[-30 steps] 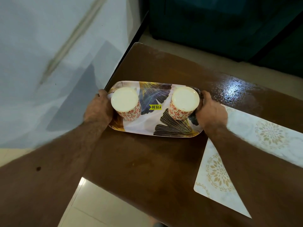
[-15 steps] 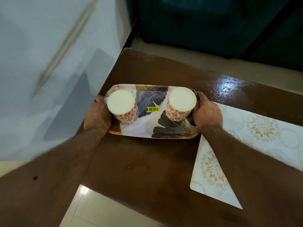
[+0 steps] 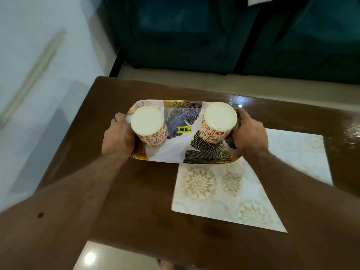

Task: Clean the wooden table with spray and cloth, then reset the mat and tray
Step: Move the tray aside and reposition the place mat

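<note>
Since the earlier frames, both hands have carried the tray (image 3: 181, 151) rightward, so its near right corner now overlaps the far left corner of the mat (image 3: 220, 193), where before it sat wholly to the left of the mat. At the left, the left hand (image 3: 118, 137) grips the tray's left end, fingers curled around the rim with the knuckles facing the camera. Just beside it on the tray stands the left cup (image 3: 149, 126), upside down, cream base up, with a red flower pattern on its side. Between the cups a yellow price sticker (image 3: 184, 129) lies on the tray's leaf-printed face. The right cup (image 3: 218, 122) stands inverted near the tray's right end. The right hand (image 3: 249, 133) holds that end, fingers wrapped around the rim. The pale mat with gold medallions lies flat on the glossy wooden table (image 3: 116, 201), partly hidden beneath the right forearm.
</note>
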